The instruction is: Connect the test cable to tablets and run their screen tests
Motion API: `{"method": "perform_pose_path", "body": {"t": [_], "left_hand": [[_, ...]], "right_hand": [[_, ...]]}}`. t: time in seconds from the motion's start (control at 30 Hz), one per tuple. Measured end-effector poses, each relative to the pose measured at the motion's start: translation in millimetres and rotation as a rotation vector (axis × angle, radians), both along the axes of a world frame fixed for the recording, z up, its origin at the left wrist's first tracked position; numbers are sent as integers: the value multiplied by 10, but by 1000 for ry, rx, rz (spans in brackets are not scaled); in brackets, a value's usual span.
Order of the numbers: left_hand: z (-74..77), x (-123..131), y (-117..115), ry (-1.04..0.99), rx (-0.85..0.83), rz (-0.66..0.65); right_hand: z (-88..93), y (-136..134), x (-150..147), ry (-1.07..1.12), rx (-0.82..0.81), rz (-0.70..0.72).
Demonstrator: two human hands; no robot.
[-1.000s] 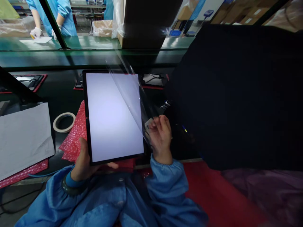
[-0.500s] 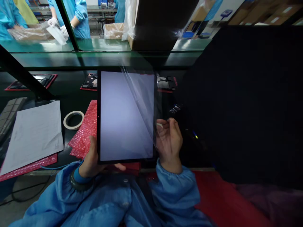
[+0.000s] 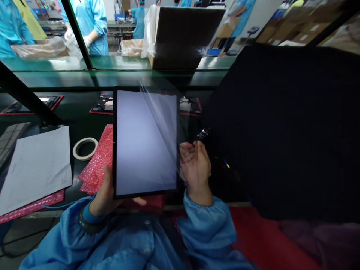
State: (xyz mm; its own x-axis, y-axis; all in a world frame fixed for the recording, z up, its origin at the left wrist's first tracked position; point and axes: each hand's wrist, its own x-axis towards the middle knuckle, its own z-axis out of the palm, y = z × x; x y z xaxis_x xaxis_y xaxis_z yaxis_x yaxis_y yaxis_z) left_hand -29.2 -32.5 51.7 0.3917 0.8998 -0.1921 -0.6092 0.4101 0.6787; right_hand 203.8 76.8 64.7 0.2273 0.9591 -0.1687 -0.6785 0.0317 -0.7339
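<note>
Bare left hand (image 3: 101, 197): low, closed in a grip, thumb pointing up, fingers (image 3: 138, 201) hooked underneath. Bare right hand (image 3: 196, 167): raised alongside, palm upward, fingers (image 3: 186, 149) loosely curled. Forearms in blue fabric sleeves (image 3: 208, 221).

You are sitting at a dark bench (image 3: 78, 123), and several things are lying on it. At your left, a white paper sheet (image 3: 36, 165) is resting partly over a pink bubble wrap strip (image 3: 30, 206). A tape roll (image 3: 85, 148) is lying flat just beside more pink bubble wrap sheets (image 3: 97, 165). Farther back, red-rimmed trays (image 3: 102, 104) are sitting in a row, and a black cloth (image 3: 281, 131) is covering the right side.
</note>
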Motion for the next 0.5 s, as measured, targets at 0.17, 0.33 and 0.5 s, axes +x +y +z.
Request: {"method": "perform_pose_path", "body": {"t": [0.17, 0.33, 0.5], "left_hand": [[118, -22, 201, 19, 67, -48], [262, -23, 432, 24, 144, -1], [267, -19, 557, 63, 136, -38]], "right_hand": [[94, 191, 32, 19, 86, 26], [239, 450, 58, -14, 133, 78], [231, 606, 24, 106, 116, 111]]}}
